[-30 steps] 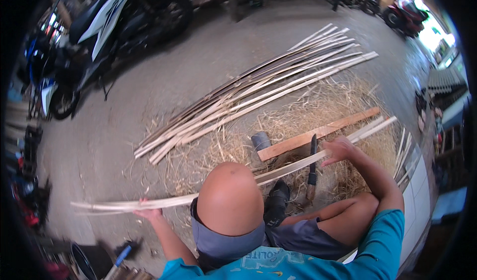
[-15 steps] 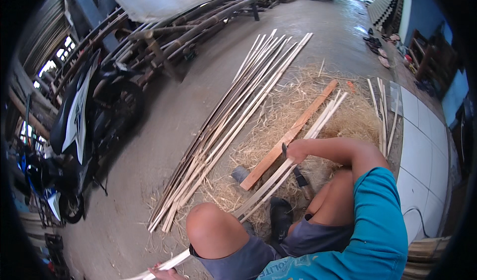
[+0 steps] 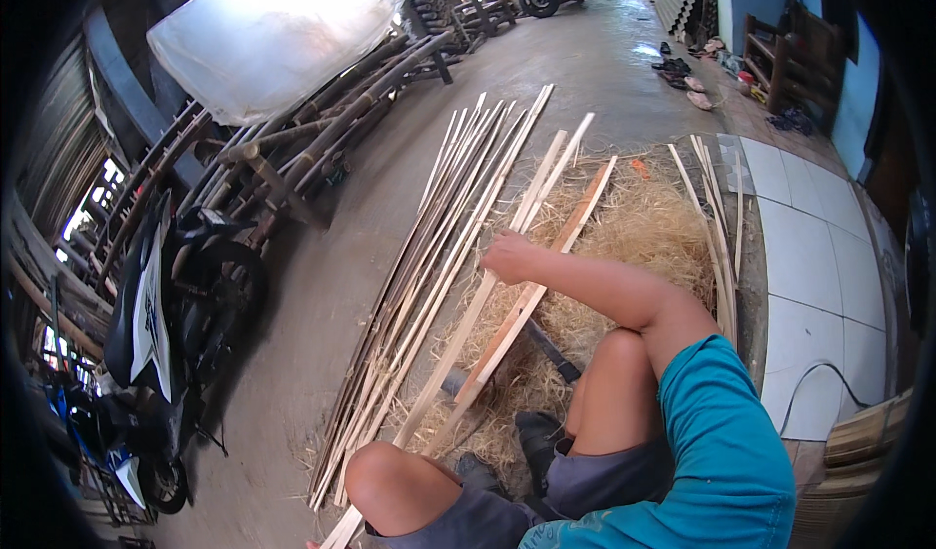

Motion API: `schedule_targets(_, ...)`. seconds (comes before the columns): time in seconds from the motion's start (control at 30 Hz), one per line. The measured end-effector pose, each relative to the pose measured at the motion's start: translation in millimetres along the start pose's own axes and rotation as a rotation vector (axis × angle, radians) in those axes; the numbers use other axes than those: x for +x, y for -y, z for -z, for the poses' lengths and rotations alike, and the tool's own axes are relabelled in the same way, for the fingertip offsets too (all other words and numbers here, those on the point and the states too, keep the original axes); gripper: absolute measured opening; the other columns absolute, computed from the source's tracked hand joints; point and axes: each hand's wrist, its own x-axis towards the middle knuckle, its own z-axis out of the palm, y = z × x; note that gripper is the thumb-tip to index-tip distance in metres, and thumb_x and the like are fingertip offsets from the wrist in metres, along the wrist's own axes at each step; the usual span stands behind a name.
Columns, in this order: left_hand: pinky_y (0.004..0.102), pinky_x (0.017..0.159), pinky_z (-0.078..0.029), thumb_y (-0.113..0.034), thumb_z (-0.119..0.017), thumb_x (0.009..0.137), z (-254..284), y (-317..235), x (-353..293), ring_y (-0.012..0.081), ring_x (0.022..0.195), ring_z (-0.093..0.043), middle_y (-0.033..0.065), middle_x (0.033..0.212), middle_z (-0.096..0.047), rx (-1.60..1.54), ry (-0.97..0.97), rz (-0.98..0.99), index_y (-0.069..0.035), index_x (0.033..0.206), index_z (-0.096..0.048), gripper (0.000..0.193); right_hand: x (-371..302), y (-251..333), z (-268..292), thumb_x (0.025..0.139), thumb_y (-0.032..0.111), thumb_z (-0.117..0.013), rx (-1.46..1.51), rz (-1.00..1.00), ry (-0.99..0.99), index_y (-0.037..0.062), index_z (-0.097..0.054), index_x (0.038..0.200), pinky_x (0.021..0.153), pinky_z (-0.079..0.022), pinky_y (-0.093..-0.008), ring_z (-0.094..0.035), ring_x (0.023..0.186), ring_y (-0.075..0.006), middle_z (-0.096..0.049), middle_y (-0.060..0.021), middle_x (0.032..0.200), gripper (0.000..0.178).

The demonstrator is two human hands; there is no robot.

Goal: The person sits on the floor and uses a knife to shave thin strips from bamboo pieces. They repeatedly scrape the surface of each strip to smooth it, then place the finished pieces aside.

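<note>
My right hand (image 3: 506, 258) is closed around long pale bamboo strips (image 3: 450, 354), holding them partway along their length. They slant from beside my left knee up to the far side, left of a reddish-brown wooden plank (image 3: 497, 346). Another pale strip (image 3: 531, 305) lies along that plank's right edge. At the bottom edge only a sliver of my left hand (image 3: 312, 545) shows, next to the near end of the strips; its fingers are mostly hidden. A dark-handled tool (image 3: 553, 351) rests on the floor between plank and right leg.
A bundle of long strips (image 3: 419, 286) lies on the concrete at left. Curly shavings (image 3: 653, 227) cover the floor beyond the plank, with more strips (image 3: 720, 227) beside white tiles (image 3: 814, 256). A parked motorcycle (image 3: 185, 295) stands left, near a bamboo frame (image 3: 322, 139).
My right hand has moved left and a little farther away, carrying strips across the plank to its left side. One strip now lies along the plank. My left hand has slipped almost out of view.
</note>
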Motion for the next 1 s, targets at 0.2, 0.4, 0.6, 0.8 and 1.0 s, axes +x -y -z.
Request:
schedule_targets(0.2, 0.0396, 0.087, -0.045, -0.058, -0.055, 0.092, -18.4, -13.1, -0.5, 0.0203, 0.089, -0.049, 0.005, 0.098, -0.051, 0.07, 0.086, -0.058, -0.007, 0.122, -0.046, 0.06, -1.6, 23.5, 41.2, 0.079, 0.05, -0.073, -0.078, 0.065, 0.31, 0.0249, -0.038, 0.15, 0.117, -0.021, -0.0607, -0.044, 0.135, -0.0352, -0.053, -0.018, 0.139, 0.082)
schedule_targets(0.4, 0.0386, 0.087, -0.045, -0.055, -0.057, 0.092, -33.7, -15.3, -2.2, 0.0198, 0.089, -0.049, 0.0052, 0.098, -0.052, 0.103, 0.151, -0.074, -0.006, 0.122, -0.046, 0.059, 12.7, 80.1, 11.6, 0.063, 0.078, -0.074, 0.061, 0.457, 0.355, 0.0271, -0.021, 0.158, 0.116, -0.022, -0.0611, -0.044, 0.135, -0.0334, -0.049, -0.0176, 0.143, 0.12)
schedule_targets(0.6, 0.0375, 0.086, -0.045, -0.052, -0.058, 0.092, -29.5, -21.3, 2.3, 0.0192, 0.088, -0.048, 0.0053, 0.098, -0.052, 0.141, 0.167, -0.107, -0.005, 0.123, -0.047, 0.057, 7.2, 136.2, 17.7, 0.078, 0.048, -0.076, -0.027, 0.661, -0.085, 0.015, -0.039, 0.144, 0.098, -0.045, -0.0484, -0.059, 0.114, -0.0328, -0.062, -0.0175, 0.115, 0.083)
schedule_targets(0.8, 0.0365, 0.085, -0.045, -0.049, -0.059, 0.093, -33.7, -25.0, 4.6, 0.0187, 0.088, -0.048, 0.0055, 0.098, -0.052, 0.166, 0.194, -0.134, -0.004, 0.123, -0.048, 0.055, 31.9, 146.4, 0.3, 0.082, 0.019, -0.069, -0.01, 0.59, -0.2, 0.0051, -0.056, 0.108, 0.072, -0.053, -0.0453, -0.069, 0.086, -0.0344, -0.068, -0.0148, 0.084, 0.032)
schedule_targets(1.0, 0.0354, 0.085, -0.045, -0.045, -0.06, 0.093, -36.6, -31.0, 3.9, 0.0182, 0.088, -0.048, 0.0056, 0.098, -0.052, 0.194, 0.215, -0.172, -0.004, 0.124, -0.048, 0.053, 34.1, 142.1, 19.6, 0.084, 0.018, -0.064, -0.017, 0.563, -0.289, 0.0041, -0.061, 0.099, 0.072, -0.054, -0.0471, -0.069, 0.086, -0.0352, -0.069, -0.014, 0.084, 0.021)
